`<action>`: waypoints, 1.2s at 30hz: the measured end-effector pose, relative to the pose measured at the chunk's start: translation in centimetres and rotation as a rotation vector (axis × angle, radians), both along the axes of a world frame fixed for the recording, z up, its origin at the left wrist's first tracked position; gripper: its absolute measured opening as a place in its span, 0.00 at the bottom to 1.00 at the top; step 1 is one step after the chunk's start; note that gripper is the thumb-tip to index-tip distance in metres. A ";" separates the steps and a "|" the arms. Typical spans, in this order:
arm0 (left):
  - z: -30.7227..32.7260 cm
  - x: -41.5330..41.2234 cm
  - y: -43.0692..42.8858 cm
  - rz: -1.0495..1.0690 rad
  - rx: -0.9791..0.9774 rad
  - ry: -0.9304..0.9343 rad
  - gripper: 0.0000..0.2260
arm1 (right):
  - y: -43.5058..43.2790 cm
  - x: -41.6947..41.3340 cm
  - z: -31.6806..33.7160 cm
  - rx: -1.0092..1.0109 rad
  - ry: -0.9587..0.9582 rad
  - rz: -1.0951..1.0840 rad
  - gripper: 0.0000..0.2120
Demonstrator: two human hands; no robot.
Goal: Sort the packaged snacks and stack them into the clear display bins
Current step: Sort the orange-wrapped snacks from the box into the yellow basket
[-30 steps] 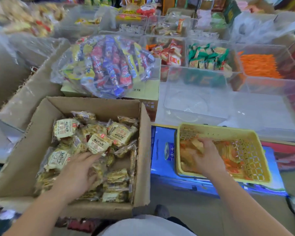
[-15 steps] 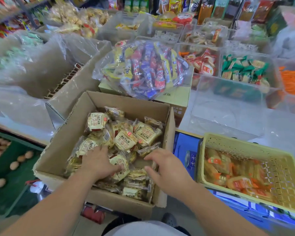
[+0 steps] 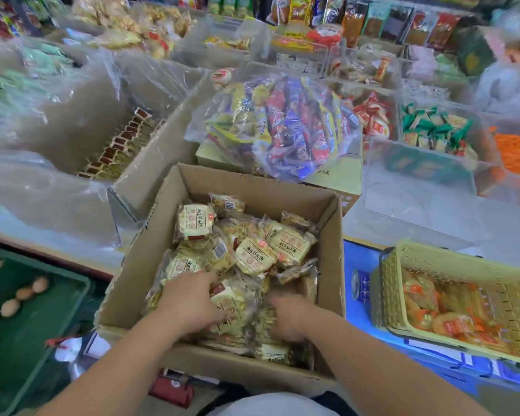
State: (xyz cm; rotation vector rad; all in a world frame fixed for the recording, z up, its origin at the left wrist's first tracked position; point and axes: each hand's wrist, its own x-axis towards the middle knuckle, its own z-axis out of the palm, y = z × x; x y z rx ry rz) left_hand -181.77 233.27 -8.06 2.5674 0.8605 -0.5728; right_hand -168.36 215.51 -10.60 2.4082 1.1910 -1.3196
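Since the earlier frame the right hand has sunk from the box's right wall into the snack packets, close beside the left hand. Both are in the cardboard box at lower centre. The left hand's thumb and fingers seem to curl round one of the snack packets, while blur hides the right hand's grip; a yellow basket sits lower right.

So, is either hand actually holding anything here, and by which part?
Left hand grips a cream snack packet by its left edge, inside the cardboard box. Right hand is blurred among packets; cannot tell.
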 end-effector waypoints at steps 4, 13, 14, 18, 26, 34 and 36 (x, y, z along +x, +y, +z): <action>1.0 -2.0 1.1 0.334 -0.324 -0.279 0.20 | 0.3 -0.5 -1.3 -0.017 0.008 0.000 0.33; 1.9 -2.8 -0.3 0.879 -1.039 -0.677 0.32 | 0.2 -0.7 1.5 0.121 -0.064 -0.014 0.09; 2.0 -2.6 -0.6 0.904 -1.105 -0.693 0.32 | -0.1 -0.3 2.5 0.170 -0.057 -0.036 0.09; 2.8 -1.1 -2.1 0.962 -1.293 -0.787 0.25 | -3.1 1.7 7.2 0.441 0.019 -0.213 0.09; 6.1 4.8 -9.4 0.979 -1.346 -0.918 0.21 | -13.2 7.2 12.3 1.043 0.094 -0.742 0.11; 7.5 13.5 -22.7 1.031 -1.362 -0.869 0.22 | -23.4 14.1 11.2 1.193 0.634 -1.264 0.10; 7.5 15.8 -25.3 1.013 -1.339 -0.868 0.21 | -26.4 16.2 10.7 1.203 0.627 -1.279 0.08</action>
